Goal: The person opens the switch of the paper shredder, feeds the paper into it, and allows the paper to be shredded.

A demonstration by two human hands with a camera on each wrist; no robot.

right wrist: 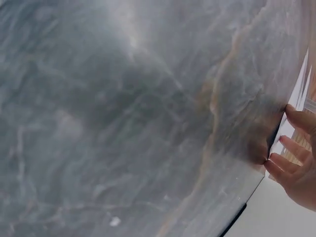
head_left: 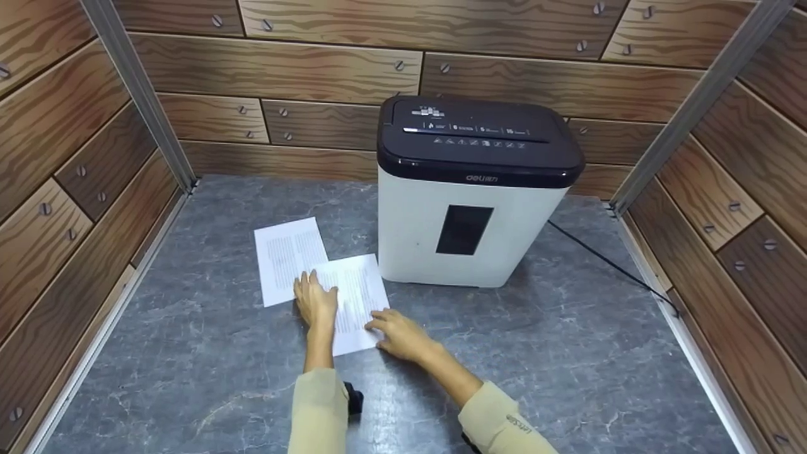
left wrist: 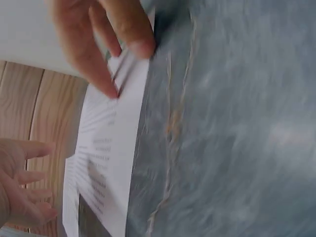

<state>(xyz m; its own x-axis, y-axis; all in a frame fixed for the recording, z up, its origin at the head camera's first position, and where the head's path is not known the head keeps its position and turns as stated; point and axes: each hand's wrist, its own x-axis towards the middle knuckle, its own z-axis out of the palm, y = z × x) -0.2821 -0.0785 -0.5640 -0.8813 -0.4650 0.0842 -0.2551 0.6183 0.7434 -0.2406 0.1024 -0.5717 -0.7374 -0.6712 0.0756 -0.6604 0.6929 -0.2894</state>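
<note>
Two printed white sheets lie on the grey marbled surface. The nearer sheet of paper (head_left: 354, 290) is slightly tilted and meets the other sheet (head_left: 287, 246) at its lower right. On the nearer sheet's left edge rests my left hand (head_left: 316, 301), fingers pointing forward and spread. My right hand (head_left: 402, 335) touches that sheet near its lower right corner, fingertips over the print and thumb at the edge. In the left wrist view, the right thumb and fingers stand apart at the paper's (left wrist: 111, 148) edge. Part of my right hand (right wrist: 296, 158) also shows in the right wrist view.
A white paper shredder (head_left: 410, 221) with a dark lid (head_left: 479, 151) and feed slot stands right behind the nearer sheet. Its black cord (head_left: 611, 265) runs to the right wall. Wood-patterned panels (head_left: 284, 69) enclose the surface at the back and sides.
</note>
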